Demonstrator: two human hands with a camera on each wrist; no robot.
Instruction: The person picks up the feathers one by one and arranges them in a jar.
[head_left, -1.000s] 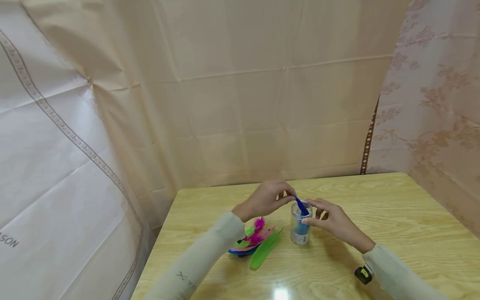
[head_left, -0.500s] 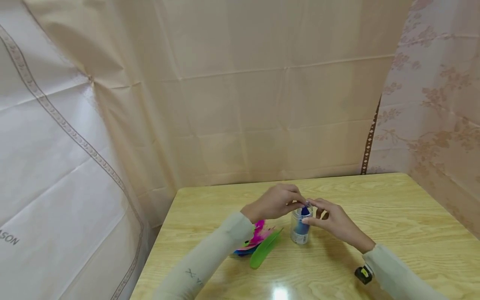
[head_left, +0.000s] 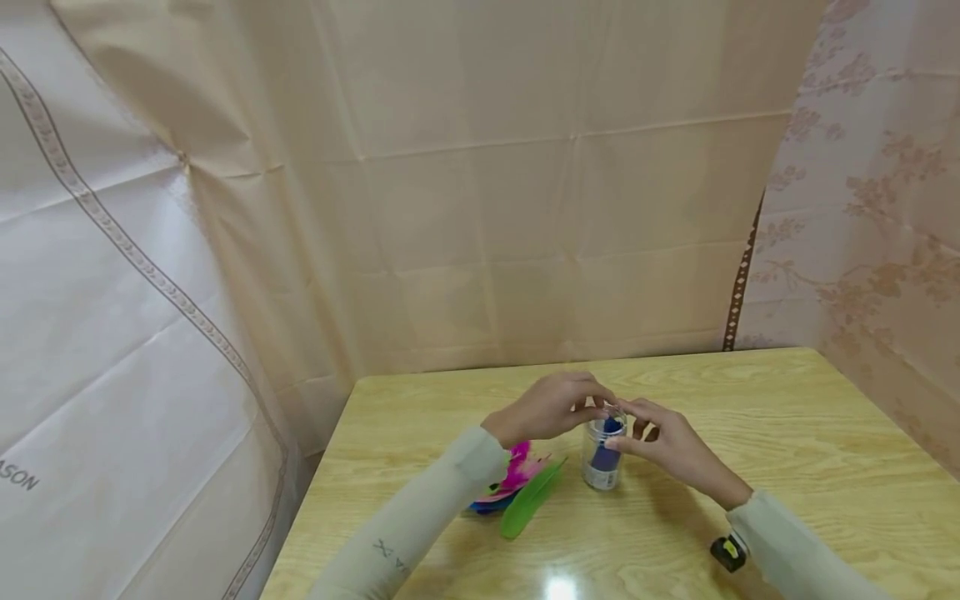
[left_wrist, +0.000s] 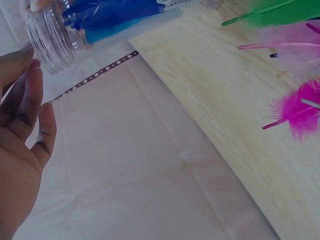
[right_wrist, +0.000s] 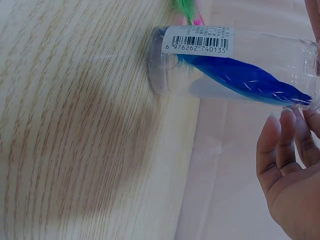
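Note:
A clear jar with a barcode label stands upright on the table, blue feathers inside it. In the right wrist view a dark blue feather slants along the jar's length, its narrow tip near the mouth. My right hand holds the jar by its neck between thumb and fingers. My left hand is over the jar's mouth from the left, its slightly bent fingers right at the rim. The left wrist view shows those fingertips by the ridged rim, with no feather between them.
Left of the jar, a green feather lies beside a small pile of pink, magenta and blue feathers, partly hidden by the left sleeve. The wood-grain table ends at a hanging beige cloth. A small black device sits at the right cuff.
My left hand has moved right and lowered the dark blue feather into the jar, and its fingers now sit apart from it at the rim. The right hand has stayed on the jar.

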